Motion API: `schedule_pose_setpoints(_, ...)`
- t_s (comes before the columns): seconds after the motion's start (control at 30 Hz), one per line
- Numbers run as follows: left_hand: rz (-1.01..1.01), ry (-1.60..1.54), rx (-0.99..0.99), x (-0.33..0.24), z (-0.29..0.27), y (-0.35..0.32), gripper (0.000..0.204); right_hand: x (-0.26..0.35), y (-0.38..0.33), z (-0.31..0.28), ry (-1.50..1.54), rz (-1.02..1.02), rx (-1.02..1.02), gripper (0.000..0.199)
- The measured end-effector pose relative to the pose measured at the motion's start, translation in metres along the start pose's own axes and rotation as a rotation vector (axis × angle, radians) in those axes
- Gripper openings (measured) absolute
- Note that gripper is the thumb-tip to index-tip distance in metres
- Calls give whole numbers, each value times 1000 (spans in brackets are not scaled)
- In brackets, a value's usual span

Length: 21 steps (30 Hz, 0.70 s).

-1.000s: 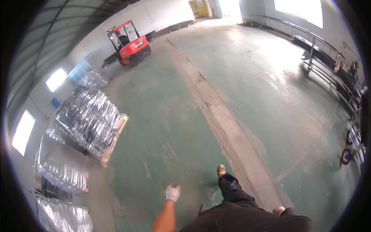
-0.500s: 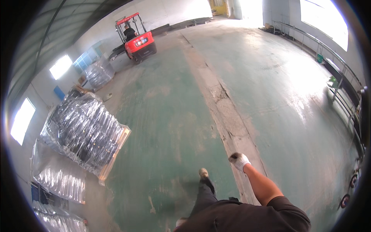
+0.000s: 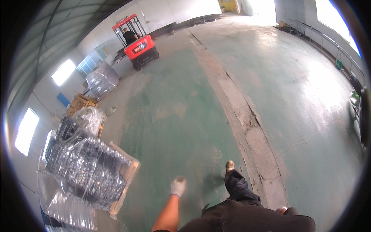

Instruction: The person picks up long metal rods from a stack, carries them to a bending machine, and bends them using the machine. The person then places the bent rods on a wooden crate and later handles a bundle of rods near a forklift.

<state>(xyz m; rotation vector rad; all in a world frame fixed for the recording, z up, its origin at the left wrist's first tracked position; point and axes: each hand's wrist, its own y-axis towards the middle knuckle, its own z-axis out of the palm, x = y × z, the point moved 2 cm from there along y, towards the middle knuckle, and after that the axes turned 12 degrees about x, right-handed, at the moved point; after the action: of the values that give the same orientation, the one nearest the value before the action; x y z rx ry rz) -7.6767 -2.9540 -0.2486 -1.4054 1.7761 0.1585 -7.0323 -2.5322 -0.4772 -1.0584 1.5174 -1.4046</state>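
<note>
The person is walking across the green floor (image 3: 181,116) with the gloved left hand (image 3: 178,186) swinging empty and loosely curled at lower centre, right hand unseen, nearing the wrapped pallet (image 3: 87,166) at lower left; risk: clipping its corner or tripping on the cracked concrete strip (image 3: 247,123).

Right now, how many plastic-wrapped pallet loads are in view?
3 clear: one by the forklift at, a small one at, a big dark one lower left; more may sit at the bottom-left rim.

Green-painted warehouse floor (image 3: 174,116) with a worn concrete strip (image 3: 239,112), bright windows (image 3: 63,71), red forklift (image 3: 137,46), plastic-wrapped pallets (image 3: 87,166).
</note>
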Motion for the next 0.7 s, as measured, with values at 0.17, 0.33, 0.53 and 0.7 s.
schedule_pose_setpoints(0.17,-193,41,6,-39,-15,192,39,-34,54,-276,2,20,-115,27)
schedule_pose_setpoints(0.33,-327,441,590,-34,-18,245,44,27,-35,-755,751,-196,-818,36)
schedule_pose_setpoints(0.53,-544,223,509,-88,-39,453,40,55,-194,-1182,828,-644,-1043,35)
schedule_pose_setpoints(0.7,-560,461,515,-128,-112,712,38,19,-129,-1325,909,-415,-1038,34)
